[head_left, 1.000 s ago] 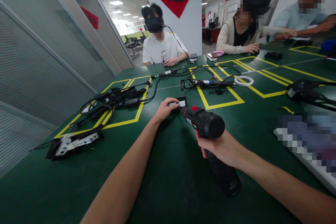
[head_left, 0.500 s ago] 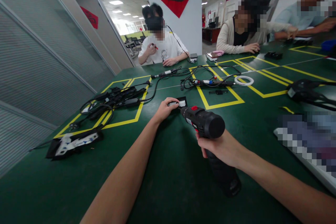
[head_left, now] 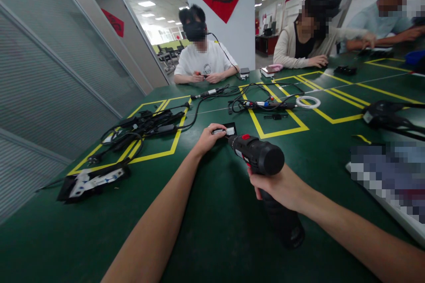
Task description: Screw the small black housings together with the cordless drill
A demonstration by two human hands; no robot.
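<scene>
In my right hand (head_left: 275,185) is a black cordless drill (head_left: 257,154) with a red switch on top, its grip wrapped by my fingers. The drill points away from me, and its front end reaches the fingertips of my left hand (head_left: 210,136). Those fingers are closed on a small white part (head_left: 229,131), which lies over a small black pad (head_left: 233,125) on the green table (head_left: 212,247). The bit's tip and its exact contact are too small to make out.
Tangled black cables (head_left: 149,124) lie at left, near a black-and-white strip (head_left: 96,181). Ahead are a corded screwdriver-like tool (head_left: 265,104), a white ring (head_left: 308,102) and a black piece (head_left: 275,116). A tray-like object (head_left: 385,194) with a blurred surface sits right. Several people sit opposite.
Both my hands and the drill stay almost still. The person in white across the table has lowered a raised hand to the other hand at the table.
</scene>
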